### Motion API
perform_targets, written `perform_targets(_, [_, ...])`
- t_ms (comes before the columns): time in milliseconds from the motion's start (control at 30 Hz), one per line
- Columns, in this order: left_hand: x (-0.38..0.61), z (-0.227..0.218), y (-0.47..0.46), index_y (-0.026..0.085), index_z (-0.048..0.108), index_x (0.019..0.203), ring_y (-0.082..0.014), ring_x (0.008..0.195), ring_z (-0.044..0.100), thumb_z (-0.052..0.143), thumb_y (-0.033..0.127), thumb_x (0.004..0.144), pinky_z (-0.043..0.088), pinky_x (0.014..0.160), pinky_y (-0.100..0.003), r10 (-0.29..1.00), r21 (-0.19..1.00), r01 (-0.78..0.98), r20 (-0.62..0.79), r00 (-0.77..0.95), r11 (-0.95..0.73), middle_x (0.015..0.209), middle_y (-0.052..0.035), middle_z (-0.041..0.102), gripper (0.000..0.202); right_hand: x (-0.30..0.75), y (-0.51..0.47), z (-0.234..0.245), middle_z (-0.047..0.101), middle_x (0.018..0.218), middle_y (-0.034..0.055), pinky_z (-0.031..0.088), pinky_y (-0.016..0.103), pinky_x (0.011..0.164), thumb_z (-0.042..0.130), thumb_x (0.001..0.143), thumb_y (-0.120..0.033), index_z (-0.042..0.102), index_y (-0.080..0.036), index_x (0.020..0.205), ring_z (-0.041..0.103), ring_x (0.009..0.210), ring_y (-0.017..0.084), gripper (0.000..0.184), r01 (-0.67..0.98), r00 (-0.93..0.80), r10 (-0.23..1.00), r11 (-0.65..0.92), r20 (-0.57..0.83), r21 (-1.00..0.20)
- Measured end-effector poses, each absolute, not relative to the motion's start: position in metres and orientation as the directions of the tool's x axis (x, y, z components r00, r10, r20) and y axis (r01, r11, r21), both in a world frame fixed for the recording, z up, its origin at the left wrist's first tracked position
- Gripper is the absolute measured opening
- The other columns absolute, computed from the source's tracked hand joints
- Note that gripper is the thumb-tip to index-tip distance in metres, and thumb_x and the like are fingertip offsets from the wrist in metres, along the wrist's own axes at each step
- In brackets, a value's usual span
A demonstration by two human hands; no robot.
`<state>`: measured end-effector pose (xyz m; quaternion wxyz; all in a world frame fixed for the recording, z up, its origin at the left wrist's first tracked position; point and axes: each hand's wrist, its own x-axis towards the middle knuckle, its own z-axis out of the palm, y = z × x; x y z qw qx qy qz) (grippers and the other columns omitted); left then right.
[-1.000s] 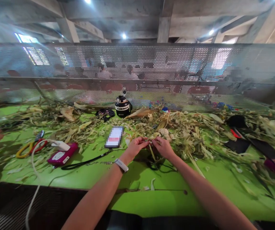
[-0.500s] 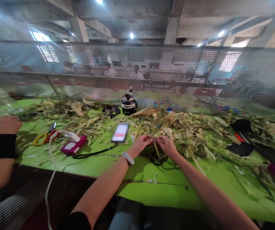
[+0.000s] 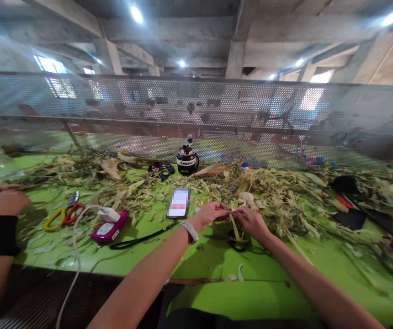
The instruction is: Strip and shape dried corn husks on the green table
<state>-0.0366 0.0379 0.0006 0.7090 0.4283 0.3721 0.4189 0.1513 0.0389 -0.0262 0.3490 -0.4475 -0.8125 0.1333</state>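
Both left hand and right hand stay together as before, fingers pinched on a husk strip over the tabletop.

Your husk strip is a narrow, pale yellow-green ribbon of dried corn leaf, flat and slightly curled. Its upper part runs short and almost level between your left hand and your right hand, pinched at each end by your fingers. Below that span a loose tail hangs down, bending a little to the right. The tail ends just above the green worktop, at the near edge of the husk heap.
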Motion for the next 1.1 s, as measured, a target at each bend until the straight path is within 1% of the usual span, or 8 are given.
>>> perform_targets(100, [-0.042, -0.003, 0.038, 0.014, 0.065, 0.068, -0.0108, 0.054, 0.059, 0.082, 0.021, 0.049, 0.048, 0.068, -0.027, 0.902, 0.920, -0.258, -0.180, 0.391, 0.295, 0.065, -0.0010, 0.068, 0.026, 0.151, 0.036, -0.026, 0.067, 0.075, 0.0049, 0.044, 0.026, 0.059, 0.040, 0.088, -0.035, 0.063, -0.021, 0.086, 0.060, 0.060, 0.016, 0.027, 0.676, -0.371, 0.819, 0.562, 0.438, -0.476])
perform_targets(200, [-0.045, -0.004, 0.040, 0.014, 0.065, 0.072, -0.0107, 0.056, 0.059, 0.083, 0.027, 0.048, 0.048, 0.070, -0.027, 0.906, 0.921, -0.264, -0.170, 0.388, 0.286, 0.065, -0.0009, 0.068, 0.032, 0.150, 0.034, -0.021, 0.067, 0.089, 0.0090, 0.046, 0.031, 0.072, 0.040, 0.088, -0.032, 0.062, -0.019, 0.097, 0.062, 0.079, 0.020, 0.027, 0.735, -0.354, 0.783, 0.571, 0.512, -0.364])
perform_targets(333, [-0.045, -0.001, 0.048, 0.014, 0.064, 0.078, -0.0101, 0.060, 0.059, 0.083, 0.033, 0.048, 0.046, 0.073, -0.026, 0.918, 0.931, -0.275, -0.125, 0.377, 0.239, 0.069, 0.0002, 0.068, 0.040, 0.147, 0.030, -0.011, 0.058, 0.116, 0.0120, 0.039, 0.043, 0.095, 0.048, 0.082, -0.020, 0.058, -0.019, 0.113, 0.048, 0.113, 0.025, 0.032, 0.686, -0.480, 0.586, 0.714, 0.652, -0.137])
perform_targets(467, [-0.040, 0.001, 0.056, 0.012, 0.064, 0.076, -0.0105, 0.059, 0.058, 0.082, 0.038, 0.046, 0.045, 0.070, -0.026, 0.919, 0.952, -0.245, -0.078, 0.386, 0.184, 0.064, 0.0006, 0.066, 0.043, 0.144, 0.030, -0.011, 0.057, 0.118, 0.0093, 0.037, 0.046, 0.096, 0.051, 0.083, -0.015, 0.060, -0.024, 0.110, 0.045, 0.115, 0.024, 0.030, 0.565, -0.574, 0.408, 0.825, 0.709, -0.017])
perform_targets(667, [-0.031, 0.001, 0.059, 0.011, 0.062, 0.081, -0.0124, 0.058, 0.058, 0.078, 0.046, 0.050, 0.044, 0.064, -0.026, 0.892, 0.984, -0.139, -0.039, 0.451, 0.114, 0.061, -0.0005, 0.065, 0.049, 0.149, 0.038, -0.011, 0.063, 0.093, 0.0076, 0.046, 0.035, 0.074, 0.046, 0.086, -0.016, 0.061, -0.024, 0.108, 0.055, 0.087, 0.020, 0.028, 0.586, -0.433, 0.457, 0.797, 0.777, -0.143])
perform_targets(800, [-0.030, -0.003, 0.055, 0.012, 0.061, 0.083, -0.0130, 0.060, 0.058, 0.078, 0.045, 0.051, 0.044, 0.064, -0.026, 0.889, 0.990, -0.109, -0.028, 0.457, 0.087, 0.064, -0.0012, 0.066, 0.049, 0.151, 0.036, -0.003, 0.063, 0.073, 0.0061, 0.042, 0.032, 0.063, 0.046, 0.088, -0.021, 0.066, -0.020, 0.095, 0.053, 0.068, 0.018, 0.021, 0.659, -0.440, 0.504, 0.743, 0.743, -0.114])
perform_targets(933, [-0.031, -0.009, 0.049, 0.012, 0.060, 0.085, -0.0133, 0.063, 0.059, 0.076, 0.045, 0.055, 0.043, 0.067, -0.027, 0.916, 0.981, -0.161, -0.035, 0.399, 0.107, 0.066, -0.0018, 0.066, 0.048, 0.146, 0.032, -0.005, 0.063, 0.072, 0.0063, 0.044, 0.029, 0.061, 0.051, 0.087, -0.029, 0.064, -0.017, 0.098, 0.055, 0.066, 0.017, 0.021, 0.591, -0.477, 0.544, 0.780, 0.690, -0.206])
perform_targets(1100, [-0.033, -0.009, 0.048, 0.012, 0.061, 0.086, -0.0120, 0.065, 0.057, 0.076, 0.045, 0.055, 0.042, 0.067, -0.025, 0.936, 0.981, -0.171, -0.025, 0.350, 0.090, 0.069, -0.0013, 0.066, 0.047, 0.139, 0.032, -0.012, 0.064, 0.077, 0.0052, 0.048, 0.026, 0.063, 0.048, 0.088, -0.026, 0.065, -0.020, 0.094, 0.058, 0.071, 0.015, 0.018, 0.467, -0.439, 0.505, 0.835, 0.743, -0.291])
